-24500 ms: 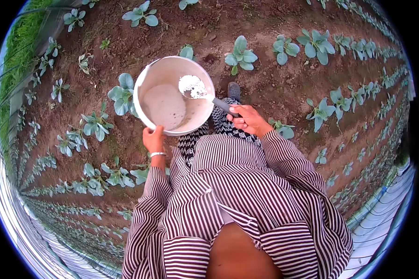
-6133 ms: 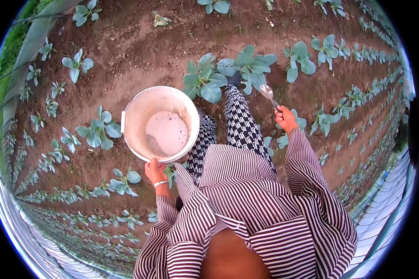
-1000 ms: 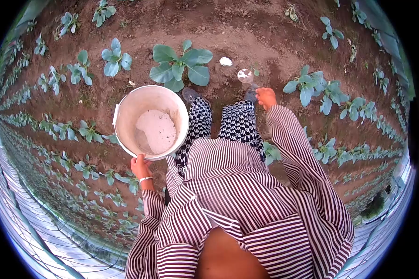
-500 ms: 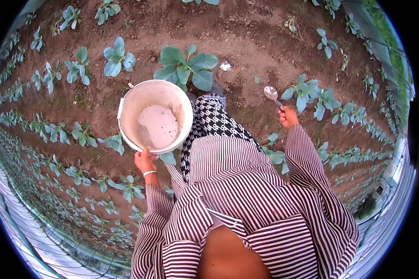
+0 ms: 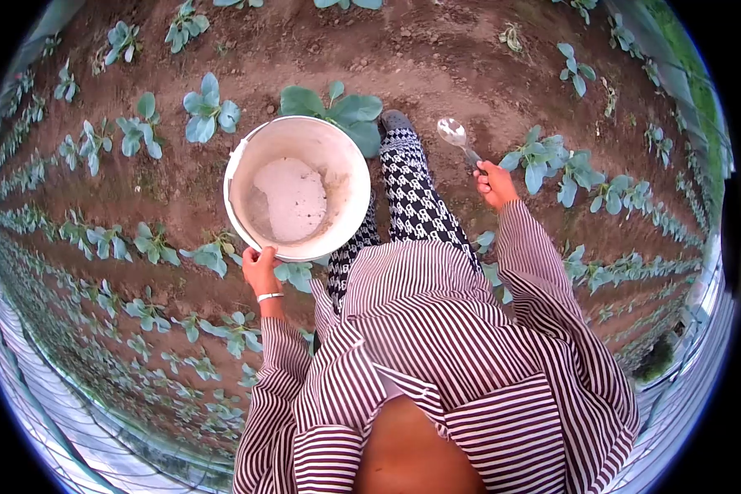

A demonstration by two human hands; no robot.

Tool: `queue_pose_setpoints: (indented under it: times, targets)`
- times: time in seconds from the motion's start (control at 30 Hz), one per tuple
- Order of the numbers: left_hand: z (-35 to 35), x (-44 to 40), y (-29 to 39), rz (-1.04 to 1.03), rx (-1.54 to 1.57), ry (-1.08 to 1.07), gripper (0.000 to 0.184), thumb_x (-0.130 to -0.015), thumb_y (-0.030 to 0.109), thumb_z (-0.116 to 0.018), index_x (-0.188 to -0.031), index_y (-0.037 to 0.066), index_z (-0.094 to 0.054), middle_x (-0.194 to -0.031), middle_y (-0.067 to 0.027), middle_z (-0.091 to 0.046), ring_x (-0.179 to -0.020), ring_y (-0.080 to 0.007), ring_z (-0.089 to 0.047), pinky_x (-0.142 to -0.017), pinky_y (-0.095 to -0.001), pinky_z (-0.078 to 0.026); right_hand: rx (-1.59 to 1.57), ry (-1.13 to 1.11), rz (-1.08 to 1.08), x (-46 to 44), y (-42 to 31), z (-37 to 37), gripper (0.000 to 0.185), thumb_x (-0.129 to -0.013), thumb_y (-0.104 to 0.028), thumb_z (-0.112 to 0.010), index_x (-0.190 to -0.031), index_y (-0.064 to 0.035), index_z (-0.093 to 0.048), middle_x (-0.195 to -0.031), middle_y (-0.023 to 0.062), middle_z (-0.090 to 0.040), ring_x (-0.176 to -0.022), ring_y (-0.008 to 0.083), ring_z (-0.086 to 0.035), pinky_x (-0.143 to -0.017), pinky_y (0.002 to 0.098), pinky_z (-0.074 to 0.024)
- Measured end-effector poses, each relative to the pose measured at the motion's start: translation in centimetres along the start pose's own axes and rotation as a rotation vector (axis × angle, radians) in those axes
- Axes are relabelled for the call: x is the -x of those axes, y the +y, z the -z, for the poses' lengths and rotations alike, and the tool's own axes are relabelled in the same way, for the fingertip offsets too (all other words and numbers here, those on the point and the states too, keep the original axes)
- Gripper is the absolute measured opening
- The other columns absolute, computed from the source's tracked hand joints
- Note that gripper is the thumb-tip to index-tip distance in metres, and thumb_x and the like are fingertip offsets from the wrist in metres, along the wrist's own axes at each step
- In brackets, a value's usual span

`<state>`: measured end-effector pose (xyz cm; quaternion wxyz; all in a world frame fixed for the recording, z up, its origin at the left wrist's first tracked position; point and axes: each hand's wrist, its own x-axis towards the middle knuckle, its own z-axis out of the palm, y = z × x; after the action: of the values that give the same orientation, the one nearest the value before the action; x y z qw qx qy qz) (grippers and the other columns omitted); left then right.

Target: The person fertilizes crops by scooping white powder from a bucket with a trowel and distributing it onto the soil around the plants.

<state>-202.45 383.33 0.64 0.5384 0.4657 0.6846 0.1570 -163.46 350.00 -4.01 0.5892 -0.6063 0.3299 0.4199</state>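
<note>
My left hand grips the near rim of a white bucket, with the thumb over the edge. Pale powder with a few dark specks covers part of the bucket's floor. Off to the right, my right hand is closed around the dark handle of a spoon. White residue shows on the spoon's metal bowl, which points up and left above the soil. A large leafy plant stands just beyond the bucket, partly hidden by it.
Rows of leafy plants grow in brown soil on both sides. Another plant stands close to the right hand. My leg and shoe are between the bucket and the spoon. Netting curves along the edges.
The bucket has moved right and slightly up, covering more of the large plant. The spoon and right hand have shifted left and up. A foot has stepped forward, where a white patch lay on the soil.
</note>
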Motion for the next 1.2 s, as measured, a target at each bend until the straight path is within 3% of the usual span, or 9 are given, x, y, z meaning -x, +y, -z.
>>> queue_pose_setpoints:
  times: [0.2, 0.33, 0.37, 0.53, 0.7, 0.83, 0.93, 1.13, 1.2]
  targets:
    - [-3.0, -0.9, 2.8, -0.066, -0.148, -0.106, 0.022, -0.072, 0.011, -0.066, -0.085, -0.002, -0.055, -0.074, -0.0058, -0.057, -0.059, -0.0136, -0.057, -0.049, -0.0253, -0.050, 0.119, -0.352, -0.015, 6.9, -3.9, -6.0, 0.018, -0.089, -0.012, -0.054, -0.102, -0.0012, -0.048, -0.074, 0.0033, -0.051, -0.047, 0.0022, -0.033, -0.037, 0.0166, -0.0238]
    - [-5.4, -0.4, 1.8, -0.347, -0.497, -0.053, 0.028, -0.066, 0.015, -0.071, -0.083, -0.002, -0.057, -0.072, -0.0049, -0.057, -0.059, -0.0108, -0.055, -0.050, -0.0253, -0.049, 0.268, -0.597, -0.149, 6.9, -1.2, -11.0, 0.016, -0.089, -0.011, -0.054, -0.098, 0.0017, -0.053, -0.075, 0.0027, -0.051, -0.045, 0.0012, -0.033, -0.035, 0.0158, -0.0238]
    - [-6.1, 0.5, 2.5, -0.270, -0.522, -0.053, 0.044, -0.054, 0.026, -0.076, -0.080, -0.003, -0.055, -0.078, -0.0102, -0.053, -0.069, -0.0194, -0.052, -0.064, -0.0325, -0.045, 0.346, -0.579, -0.146, 6.2, 0.0, -12.4, 0.014, -0.088, -0.011, -0.055, -0.093, 0.0018, -0.054, -0.072, 0.0030, -0.051, -0.045, 0.0020, -0.033, -0.035, 0.0164, -0.0239]
    - [-7.8, 3.1, 6.0, -0.346, -0.527, -0.131, 0.038, -0.057, 0.020, -0.074, -0.083, -0.001, -0.056, -0.078, -0.0067, -0.053, -0.067, -0.0163, -0.052, -0.060, -0.0294, -0.045, 0.549, -0.435, -0.167, -2.1, 8.3, -17.6, 0.020, -0.084, -0.015, -0.059, -0.079, 0.0036, -0.057, -0.066, 0.0078, -0.054, -0.042, 0.0127, -0.043, -0.035, 0.0253, -0.0323]
    - [-8.6, 5.8, 10.7, -0.494, -0.591, -0.209, 0.035, -0.059, 0.012, -0.075, -0.087, 0.000, -0.058, -0.078, -0.0024, -0.054, -0.064, -0.0091, -0.051, -0.059, -0.0237, -0.045, 0.973, -0.312, 0.346, -5.8, 10.5, -20.0, 0.024, -0.082, -0.016, -0.061, -0.072, 0.0058, -0.058, -0.057, 0.0097, -0.054, -0.042, 0.0150, -0.047, -0.038, 0.0327, -0.0374]
    - [-8.3, 6.3, 13.0, -0.497, -0.568, -0.232, 0.037, -0.059, 0.011, -0.075, -0.090, 0.000, -0.058, -0.079, -0.0028, -0.054, -0.065, -0.0093, -0.052, -0.060, -0.0238, -0.045, 0.738, -0.282, 0.327, -5.5, 9.8, -20.7, 0.024, -0.081, -0.020, -0.060, -0.075, 0.0036, -0.061, -0.055, 0.0071, -0.053, -0.042, 0.0158, -0.047, -0.041, 0.0322, -0.0402]
    - [-7.2, 3.7, 13.2, -0.525, -0.588, -0.237, 0.036, -0.060, 0.012, -0.074, -0.090, 0.000, -0.058, -0.078, -0.0027, -0.054, -0.064, -0.0092, -0.051, -0.059, -0.0238, -0.045, 0.915, -0.277, 0.257, -4.8, 8.6, -21.0, 0.022, -0.084, -0.020, -0.059, -0.087, 0.0003, -0.066, -0.062, 0.0087, -0.060, -0.050, 0.0169, -0.056, -0.047, 0.0293, -0.0444]
    - [-3.6, -5.3, 14.1, -0.513, -0.515, -0.307, 0.031, -0.062, 0.015, -0.073, -0.084, -0.001, -0.059, -0.073, -0.0016, -0.055, -0.063, -0.0080, -0.050, -0.057, -0.0239, -0.044, 0.876, -0.322, 0.320, 0.7, 7.5, -26.5, 0.024, -0.084, -0.021, -0.058, -0.092, -0.0001, -0.066, -0.064, 0.0085, -0.059, -0.048, 0.0121, -0.052, -0.045, 0.0292, -0.0415]
    - [-1.4, -9.5, 14.4, -0.495, -0.515, -0.339, 0.031, -0.062, 0.015, -0.074, -0.083, -0.001, -0.059, -0.073, -0.0020, -0.055, -0.063, -0.0081, -0.050, -0.057, -0.0240, -0.044, 0.914, -0.391, 0.506, 1.9, 8.9, -29.1, 0.027, -0.085, -0.018, -0.057, -0.103, 0.0006, -0.064, -0.066, 0.0061, -0.059, -0.046, 0.0096, -0.048, -0.043, 0.0270, -0.0383]
